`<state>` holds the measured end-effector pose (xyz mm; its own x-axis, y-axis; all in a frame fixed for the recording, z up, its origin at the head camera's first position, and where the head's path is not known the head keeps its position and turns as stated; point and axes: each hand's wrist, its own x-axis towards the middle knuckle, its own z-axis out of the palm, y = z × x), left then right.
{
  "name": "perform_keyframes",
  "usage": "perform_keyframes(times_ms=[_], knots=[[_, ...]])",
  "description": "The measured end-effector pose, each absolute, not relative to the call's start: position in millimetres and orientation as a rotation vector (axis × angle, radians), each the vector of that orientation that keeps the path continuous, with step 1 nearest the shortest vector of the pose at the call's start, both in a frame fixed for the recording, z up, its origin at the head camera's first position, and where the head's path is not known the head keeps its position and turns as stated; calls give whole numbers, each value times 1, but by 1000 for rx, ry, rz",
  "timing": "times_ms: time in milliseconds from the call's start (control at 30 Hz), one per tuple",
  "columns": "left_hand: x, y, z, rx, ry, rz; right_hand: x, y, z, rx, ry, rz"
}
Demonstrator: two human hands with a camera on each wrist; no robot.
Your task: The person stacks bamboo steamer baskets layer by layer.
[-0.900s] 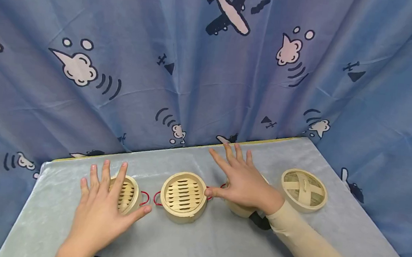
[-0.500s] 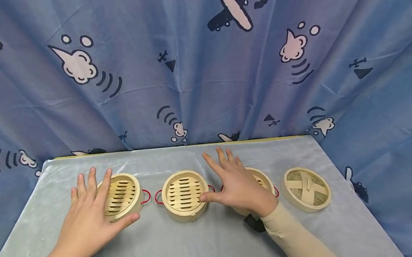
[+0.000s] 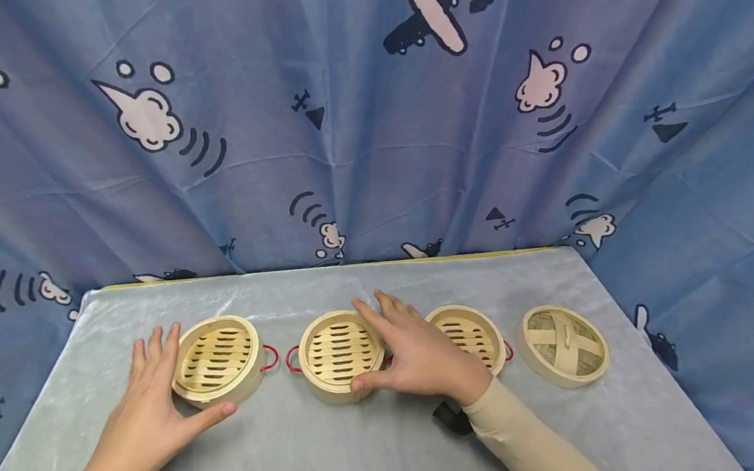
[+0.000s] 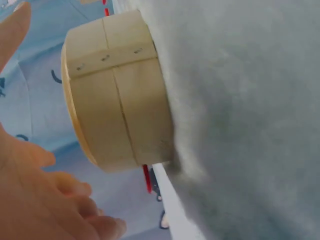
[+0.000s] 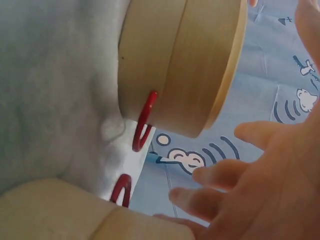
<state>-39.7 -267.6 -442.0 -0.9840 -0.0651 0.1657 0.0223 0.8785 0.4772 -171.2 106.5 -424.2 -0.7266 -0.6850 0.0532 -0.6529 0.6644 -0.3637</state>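
Three small bamboo steamer baskets with slatted bases and red side handles stand in a row on the table. My left hand (image 3: 153,410), fingers spread, is beside the left steamer basket (image 3: 218,360); in the left wrist view a gap shows between the fingers and the basket's wall (image 4: 120,100). Over the right edge of the middle steamer basket (image 3: 340,352) hovers my right hand (image 3: 417,355), thumb and fingers apart and holding nothing. Behind that hand, the right steamer basket (image 3: 469,333) is partly hidden. The right wrist view shows the middle basket's wall and a red handle (image 5: 144,122).
A woven bamboo steamer lid (image 3: 564,347) with crossed bands and a small loop lies at the right of the row. A grey cloth covers the table (image 3: 344,457). Directly behind its back edge hangs a blue patterned curtain (image 3: 260,106).
My right hand has moved left and lower, from over the right basket toward the middle one. My left hand has shifted left and down, uncovering the left basket. The baskets stay in place.
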Motion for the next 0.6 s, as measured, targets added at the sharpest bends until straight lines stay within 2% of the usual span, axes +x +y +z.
perform_keyframes(times_ms=[600], knots=[[-44, -287, -457, 144, -2874, -955, -175, 104, -432, -1281, 2653, -734]])
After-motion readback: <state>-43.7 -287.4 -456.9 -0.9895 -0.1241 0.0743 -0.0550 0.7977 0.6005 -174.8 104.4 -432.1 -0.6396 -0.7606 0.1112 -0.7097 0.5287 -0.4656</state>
